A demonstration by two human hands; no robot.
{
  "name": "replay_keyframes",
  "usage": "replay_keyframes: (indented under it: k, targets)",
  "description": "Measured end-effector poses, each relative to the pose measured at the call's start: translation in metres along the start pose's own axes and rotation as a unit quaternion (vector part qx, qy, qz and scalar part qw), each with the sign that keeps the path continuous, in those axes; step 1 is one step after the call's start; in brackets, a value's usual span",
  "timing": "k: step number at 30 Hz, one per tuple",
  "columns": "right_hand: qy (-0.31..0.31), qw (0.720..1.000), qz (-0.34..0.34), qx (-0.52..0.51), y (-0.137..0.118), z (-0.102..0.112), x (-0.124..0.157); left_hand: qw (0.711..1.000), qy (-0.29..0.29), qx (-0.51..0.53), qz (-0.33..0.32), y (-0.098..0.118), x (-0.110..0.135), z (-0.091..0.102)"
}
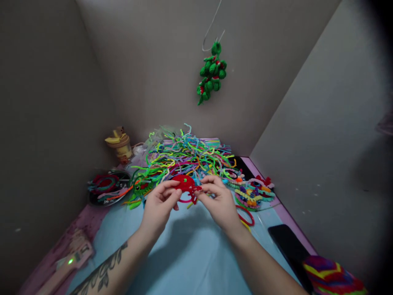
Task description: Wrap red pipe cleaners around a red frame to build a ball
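A small red pipe-cleaner figure (185,184) hangs between my two hands above a light blue table mat (190,254). My left hand (159,207) pinches its left side with thumb and fingers closed. The fingers of my right hand (218,201) are curled shut on the red strand at the figure's right side. Just behind the hands lies a big loose heap of many-coloured pipe cleaners (187,157).
A dark plate of coiled pipe cleaners (107,188) sits at the left, a yellow wooden toy (119,144) behind it. Finished colourful pieces (253,192) lie at the right, a black phone (290,250) nearer. A green pipe-cleaner ornament (211,73) hangs on the wall.
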State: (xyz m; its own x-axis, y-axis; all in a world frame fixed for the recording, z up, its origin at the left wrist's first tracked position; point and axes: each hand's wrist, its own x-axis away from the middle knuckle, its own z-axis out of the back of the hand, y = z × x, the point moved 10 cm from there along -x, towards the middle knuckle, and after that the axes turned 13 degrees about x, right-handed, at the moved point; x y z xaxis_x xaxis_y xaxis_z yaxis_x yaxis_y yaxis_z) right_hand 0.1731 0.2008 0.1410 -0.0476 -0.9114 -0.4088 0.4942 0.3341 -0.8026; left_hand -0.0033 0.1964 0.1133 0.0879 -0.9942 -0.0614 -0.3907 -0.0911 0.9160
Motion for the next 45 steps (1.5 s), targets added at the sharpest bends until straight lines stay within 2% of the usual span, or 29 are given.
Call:
replay_keyframes:
  k: [3, 7, 12, 16, 19, 23, 26, 30, 33, 35, 39, 45]
  targets:
    - [-0.015, 0.999, -0.030, -0.007, 0.007, -0.006, 0.002, 0.999, 0.001, -0.018, -0.030, 0.007, 0.003, -0.002]
    - [-0.067, 0.995, -0.056, -0.058, 0.011, -0.022, 0.005, 0.998, 0.010, -0.035, -0.060, 0.012, 0.008, -0.002]
    - [-0.138, 0.963, -0.084, -0.214, 0.005, -0.048, 0.015, 0.997, 0.008, -0.035, -0.074, 0.011, 0.011, -0.002]
    - [-0.167, 0.949, -0.087, -0.253, -0.003, -0.063, 0.024, 0.995, -0.006, -0.057, -0.080, 0.006, 0.011, -0.003]
    - [-0.147, 0.953, -0.085, -0.253, -0.002, -0.063, 0.025, 0.994, -0.008, -0.066, -0.086, 0.005, 0.012, -0.003]
    - [-0.116, 0.966, -0.048, -0.225, -0.001, -0.055, 0.020, 0.997, -0.005, -0.022, -0.070, 0.007, 0.011, -0.005]
    - [-0.057, 0.982, -0.038, -0.175, 0.006, -0.044, 0.018, 0.998, 0.010, -0.006, -0.066, 0.010, 0.010, -0.003]
    - [0.058, 0.995, -0.037, -0.075, 0.010, -0.017, 0.018, 0.999, 0.010, 0.005, -0.049, 0.006, 0.008, -0.002]
    - [0.081, 0.997, -0.003, -0.017, -0.002, -0.008, 0.020, 0.999, 0.009, 0.016, -0.043, 0.002, 0.007, 0.000]
    - [0.056, 0.998, -0.005, -0.028, -0.005, -0.012, 0.021, 0.999, 0.015, 0.013, -0.050, 0.001, 0.007, 0.002]
    - [-0.023, 0.995, -0.054, -0.086, -0.005, -0.034, 0.030, 0.998, 0.023, -0.007, -0.066, -0.003, 0.007, 0.004]
    - [-0.135, 0.986, -0.032, -0.093, -0.023, -0.052, 0.034, 0.998, 0.025, -0.006, -0.058, -0.009, 0.003, 0.007]
